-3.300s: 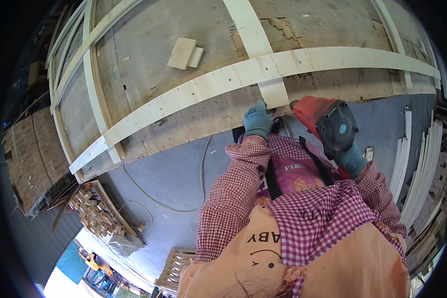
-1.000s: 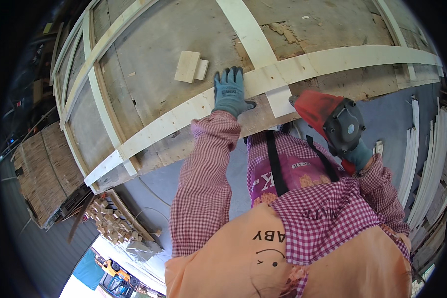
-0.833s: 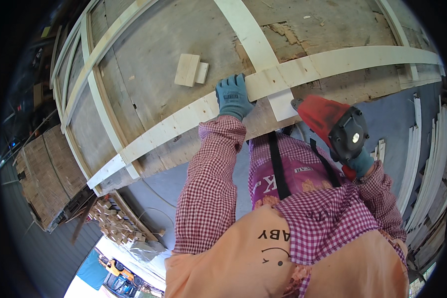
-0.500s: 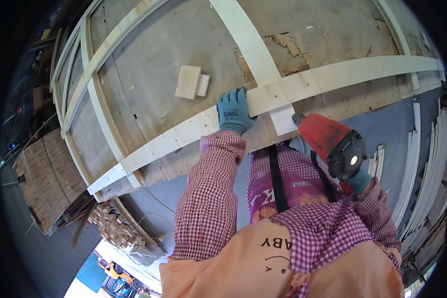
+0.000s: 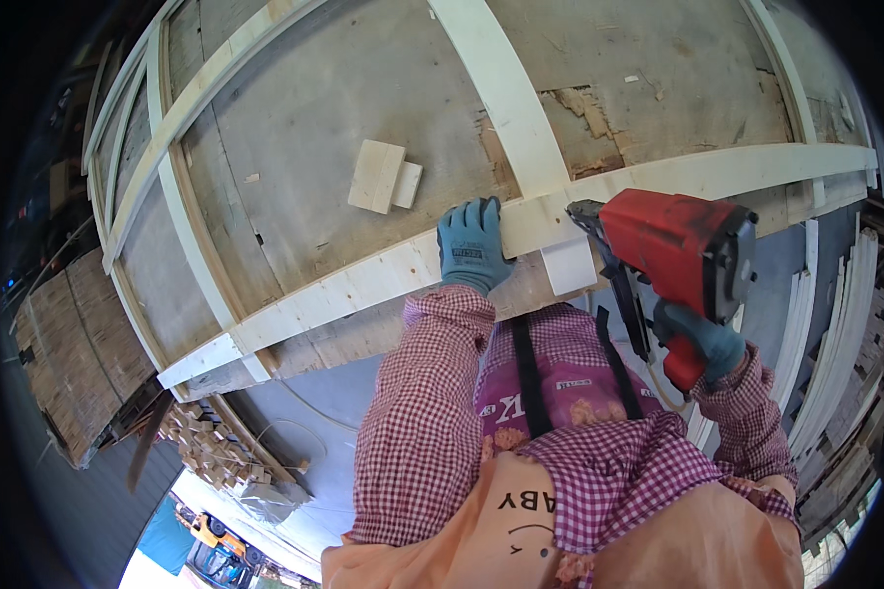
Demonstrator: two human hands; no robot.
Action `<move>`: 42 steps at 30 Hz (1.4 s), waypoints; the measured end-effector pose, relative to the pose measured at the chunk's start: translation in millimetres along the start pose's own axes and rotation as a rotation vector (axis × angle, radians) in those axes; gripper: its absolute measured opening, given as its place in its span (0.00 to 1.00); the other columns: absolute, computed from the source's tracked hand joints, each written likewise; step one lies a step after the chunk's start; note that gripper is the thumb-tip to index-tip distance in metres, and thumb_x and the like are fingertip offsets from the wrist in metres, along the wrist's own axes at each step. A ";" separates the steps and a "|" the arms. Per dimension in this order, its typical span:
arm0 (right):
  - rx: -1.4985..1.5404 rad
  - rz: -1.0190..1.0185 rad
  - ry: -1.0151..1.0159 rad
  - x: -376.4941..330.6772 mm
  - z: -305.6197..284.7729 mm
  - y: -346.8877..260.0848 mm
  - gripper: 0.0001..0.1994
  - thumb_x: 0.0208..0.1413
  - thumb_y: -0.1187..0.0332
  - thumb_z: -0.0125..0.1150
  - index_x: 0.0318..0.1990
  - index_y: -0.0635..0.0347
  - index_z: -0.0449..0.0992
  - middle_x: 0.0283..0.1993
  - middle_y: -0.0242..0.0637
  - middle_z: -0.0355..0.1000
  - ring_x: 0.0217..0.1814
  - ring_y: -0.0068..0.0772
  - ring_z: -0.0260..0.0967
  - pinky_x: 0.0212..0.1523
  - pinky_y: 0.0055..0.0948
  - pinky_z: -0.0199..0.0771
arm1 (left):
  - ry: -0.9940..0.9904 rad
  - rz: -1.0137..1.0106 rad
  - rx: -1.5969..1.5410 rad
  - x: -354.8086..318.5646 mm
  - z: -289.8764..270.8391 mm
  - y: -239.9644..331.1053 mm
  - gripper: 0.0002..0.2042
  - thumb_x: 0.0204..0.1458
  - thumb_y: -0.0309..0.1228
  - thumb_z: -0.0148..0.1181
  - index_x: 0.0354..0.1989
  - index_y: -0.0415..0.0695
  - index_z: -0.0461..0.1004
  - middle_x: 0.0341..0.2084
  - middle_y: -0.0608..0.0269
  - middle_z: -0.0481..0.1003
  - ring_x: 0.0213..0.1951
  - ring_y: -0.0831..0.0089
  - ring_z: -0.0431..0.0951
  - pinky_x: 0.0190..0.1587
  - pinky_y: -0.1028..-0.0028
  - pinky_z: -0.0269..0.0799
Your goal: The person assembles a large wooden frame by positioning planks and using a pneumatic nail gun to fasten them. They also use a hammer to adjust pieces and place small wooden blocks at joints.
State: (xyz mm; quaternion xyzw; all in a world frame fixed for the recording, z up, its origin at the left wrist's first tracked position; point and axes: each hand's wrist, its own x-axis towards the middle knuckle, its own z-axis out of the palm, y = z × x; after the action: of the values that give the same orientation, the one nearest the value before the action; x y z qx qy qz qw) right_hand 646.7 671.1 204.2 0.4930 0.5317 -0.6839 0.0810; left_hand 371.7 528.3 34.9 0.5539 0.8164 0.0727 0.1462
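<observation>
My left hand (image 5: 473, 247), in a blue work glove, is closed over the long pale wooden strip (image 5: 354, 294) at the near edge of the frame, fingers on top. My right hand (image 5: 715, 339), gloved too, grips the handle of a red and black nail gun (image 5: 673, 245). The gun's nose is over the long strip, right of my left hand, near where a cross strip (image 5: 496, 88) meets it; contact cannot be made out. Below that joint a short white wooden piece (image 5: 569, 269) sticks out toward me.
Two small wood blocks (image 5: 377, 177) lie on the worn plywood sheet (image 5: 314, 108) inside the frame. At the lower left is a heap of cut blocks (image 5: 204, 447), beside a brown slatted stack (image 5: 79, 353). Long white strips (image 5: 840, 334) lie at the right. A thin hose (image 5: 309, 402) crosses the floor.
The nail gun in my right hand has swung up and turned, its nose now over the strip near the joint. My left hand keeps its place on the strip; the view has shifted slightly.
</observation>
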 end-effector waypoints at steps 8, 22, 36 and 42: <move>-0.064 0.082 0.048 -4.4 -14.9 -19.1 0.10 0.58 0.65 0.54 0.31 0.63 0.73 0.27 0.34 0.71 0.28 0.28 0.68 0.34 0.28 0.68 | -0.061 0.002 -0.088 7.1 -22.1 20.0 0.36 0.35 0.42 0.64 0.57 0.43 0.61 0.50 0.54 0.64 0.54 0.57 0.63 0.60 0.56 0.52; -0.707 -0.519 0.071 12.5 -16.8 19.1 0.18 0.52 0.71 0.59 0.52 0.54 0.71 0.52 0.37 0.70 0.53 0.34 0.66 0.55 0.32 0.67 | -0.072 -0.018 -0.079 5.3 -23.5 20.5 0.38 0.33 0.47 0.65 0.56 0.43 0.63 0.51 0.53 0.65 0.54 0.55 0.63 0.59 0.57 0.54; -0.713 -0.690 -0.021 47.3 -10.2 -11.7 0.17 0.50 0.73 0.59 0.50 0.56 0.69 0.31 0.35 0.72 0.29 0.29 0.69 0.29 0.32 0.72 | -0.028 0.006 -0.040 1.4 1.8 0.4 0.40 0.33 0.46 0.65 0.58 0.43 0.62 0.52 0.54 0.65 0.56 0.57 0.63 0.61 0.56 0.52; -0.796 -0.695 0.005 33.4 -13.4 -13.0 0.19 0.49 0.71 0.58 0.51 0.57 0.69 0.44 0.40 0.70 0.45 0.37 0.69 0.46 0.37 0.72 | -0.137 -0.017 -0.045 4.7 -10.6 8.7 0.42 0.34 0.45 0.65 0.61 0.44 0.59 0.55 0.55 0.62 0.58 0.58 0.60 0.62 0.57 0.51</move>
State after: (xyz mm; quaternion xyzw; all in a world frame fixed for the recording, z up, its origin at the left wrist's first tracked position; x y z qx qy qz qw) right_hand 629.6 701.2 187.9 0.2202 0.8826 -0.4143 0.0291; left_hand 374.4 536.4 46.6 0.5471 0.8073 0.0516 0.2151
